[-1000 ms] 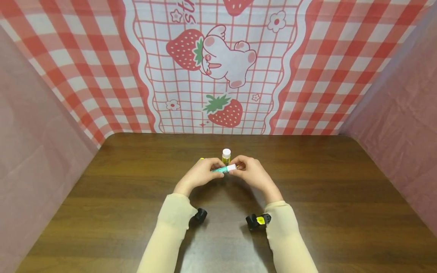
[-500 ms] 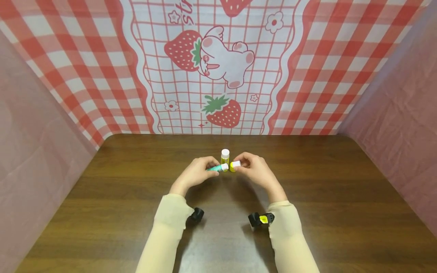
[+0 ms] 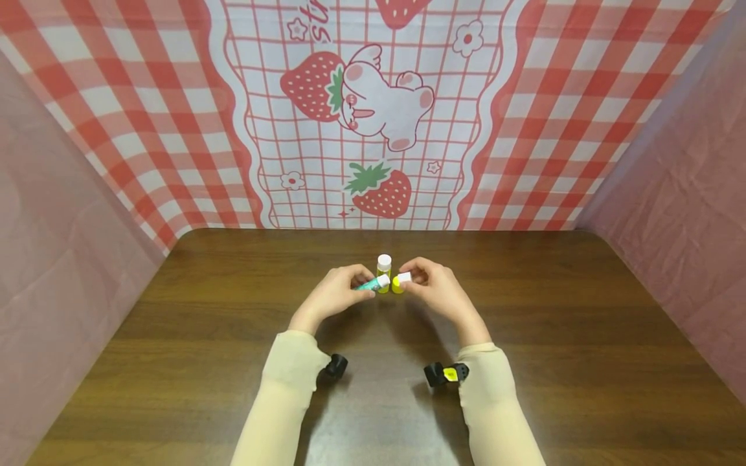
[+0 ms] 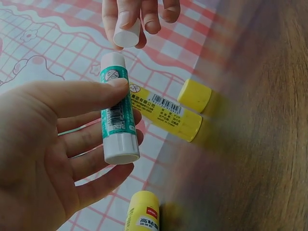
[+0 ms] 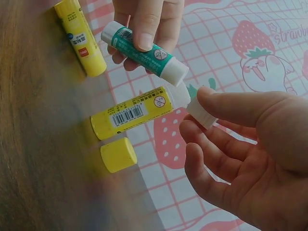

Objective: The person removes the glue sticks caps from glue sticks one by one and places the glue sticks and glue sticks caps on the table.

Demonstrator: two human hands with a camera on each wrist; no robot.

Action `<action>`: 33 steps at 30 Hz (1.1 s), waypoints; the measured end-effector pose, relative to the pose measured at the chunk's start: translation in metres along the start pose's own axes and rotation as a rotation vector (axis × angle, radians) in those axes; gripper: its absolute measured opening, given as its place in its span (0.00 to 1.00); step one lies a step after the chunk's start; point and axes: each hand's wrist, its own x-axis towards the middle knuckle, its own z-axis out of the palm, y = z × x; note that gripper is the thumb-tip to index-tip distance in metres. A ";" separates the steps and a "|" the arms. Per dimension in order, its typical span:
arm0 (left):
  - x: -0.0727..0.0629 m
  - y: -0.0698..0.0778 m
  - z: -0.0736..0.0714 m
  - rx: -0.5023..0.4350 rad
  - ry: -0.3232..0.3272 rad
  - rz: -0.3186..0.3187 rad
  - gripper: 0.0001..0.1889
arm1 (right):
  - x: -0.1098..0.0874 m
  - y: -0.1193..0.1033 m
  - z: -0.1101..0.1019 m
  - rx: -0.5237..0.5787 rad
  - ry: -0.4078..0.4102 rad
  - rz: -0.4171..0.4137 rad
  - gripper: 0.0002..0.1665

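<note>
My left hand (image 3: 335, 294) holds a green glue stick (image 4: 115, 110) between thumb and fingers, its bare white end tilted up to the right. Close by, my right hand (image 3: 434, 288) pinches a small white cap (image 5: 202, 111), which is apart from the glue stick. Behind the gap between the hands, a yellow glue stick (image 5: 130, 114) with a white top stands upright on the table. A loose yellow cap (image 5: 118, 155) sits beside it, just under the white cap in the head view. Another yellow glue stick (image 5: 83, 41) stands near the left hand, which hides it in the head view.
The brown wooden table (image 3: 373, 401) runs back to a red-and-white checked cloth (image 3: 553, 129) with strawberry prints. Pink cloth walls (image 3: 682, 213) rise at both sides. Each wrist carries a small black camera (image 3: 336, 367).
A second ago the white cap met the green glue stick's end. The hands have since parted sideways, leaving the cap in the right hand and uncovering the yellow cap behind.
</note>
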 end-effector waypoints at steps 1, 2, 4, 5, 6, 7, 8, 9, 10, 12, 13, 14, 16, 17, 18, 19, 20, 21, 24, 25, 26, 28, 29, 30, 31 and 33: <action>0.000 0.001 0.000 -0.004 0.001 0.000 0.10 | 0.000 0.000 0.000 -0.002 0.001 0.000 0.14; 0.000 0.001 -0.001 -0.006 0.000 -0.002 0.10 | 0.000 0.000 -0.001 -0.003 0.001 0.000 0.14; 0.000 0.002 -0.001 -0.008 -0.001 -0.003 0.10 | 0.000 -0.001 -0.001 -0.003 0.002 -0.001 0.14; 0.000 0.002 -0.001 -0.009 -0.003 -0.003 0.10 | 0.000 -0.001 -0.001 -0.004 0.002 -0.001 0.13; 0.000 0.002 -0.001 -0.009 -0.003 -0.002 0.10 | 0.000 -0.001 -0.001 -0.003 0.003 -0.001 0.13; 0.000 0.002 -0.001 -0.008 -0.003 -0.001 0.10 | -0.001 -0.001 -0.001 -0.006 0.004 -0.002 0.13; 0.000 0.002 0.000 -0.008 -0.003 0.002 0.10 | -0.001 -0.001 -0.001 -0.007 0.008 -0.003 0.13; 0.000 0.002 0.000 -0.007 -0.001 0.006 0.10 | -0.001 -0.001 -0.001 -0.008 0.011 -0.001 0.13; 0.001 0.002 0.000 -0.008 0.002 0.010 0.10 | -0.001 -0.001 -0.001 -0.008 0.014 0.000 0.13; 0.001 0.003 0.000 -0.010 0.011 0.020 0.10 | -0.001 0.000 -0.002 -0.004 0.018 0.006 0.13; 0.001 0.003 0.000 -0.011 0.018 0.027 0.10 | -0.001 0.000 -0.002 -0.003 0.020 0.009 0.13; 0.001 0.003 0.000 -0.013 0.027 0.033 0.10 | -0.001 0.000 -0.002 0.002 0.021 0.014 0.13; 0.001 0.003 0.000 -0.013 0.046 0.045 0.10 | -0.001 0.000 -0.002 0.009 0.021 0.020 0.13; 0.000 0.003 0.000 -0.011 0.056 0.049 0.10 | -0.001 0.000 -0.002 0.010 0.020 0.023 0.14; 0.000 0.002 0.000 -0.009 0.064 0.056 0.10 | -0.001 0.001 -0.002 0.012 0.020 0.024 0.14; 0.000 0.002 0.000 -0.007 0.073 0.061 0.11 | -0.001 0.001 -0.002 0.013 0.019 0.025 0.14; 0.000 0.001 0.000 -0.005 0.079 0.064 0.11 | -0.001 0.001 -0.002 0.016 0.020 0.025 0.14; 0.000 0.001 0.000 -0.005 0.082 0.066 0.11 | -0.001 0.001 -0.002 0.018 0.020 0.026 0.15; 0.001 0.000 0.001 -0.009 0.082 0.068 0.11 | 0.000 0.002 -0.001 0.030 0.016 0.029 0.17; 0.001 0.000 0.001 -0.011 0.081 0.064 0.11 | 0.000 0.003 -0.001 0.032 0.015 0.028 0.17; 0.001 -0.001 0.002 -0.014 0.079 0.063 0.11 | 0.000 0.003 -0.001 0.032 0.013 0.027 0.17; 0.002 -0.001 0.002 -0.018 0.071 0.056 0.11 | -0.001 0.004 0.000 0.030 0.008 0.025 0.17; 0.002 -0.001 0.002 -0.016 0.067 0.054 0.11 | -0.001 0.004 0.000 0.026 0.005 0.026 0.16; 0.002 -0.001 0.002 -0.015 0.063 0.050 0.11 | 0.000 0.004 0.000 0.023 0.004 0.025 0.16; 0.002 -0.001 0.002 -0.014 0.059 0.046 0.11 | 0.000 0.005 0.000 0.020 0.002 0.025 0.16; 0.002 -0.001 0.002 -0.013 0.050 0.038 0.11 | 0.000 0.005 0.000 0.014 -0.002 0.029 0.15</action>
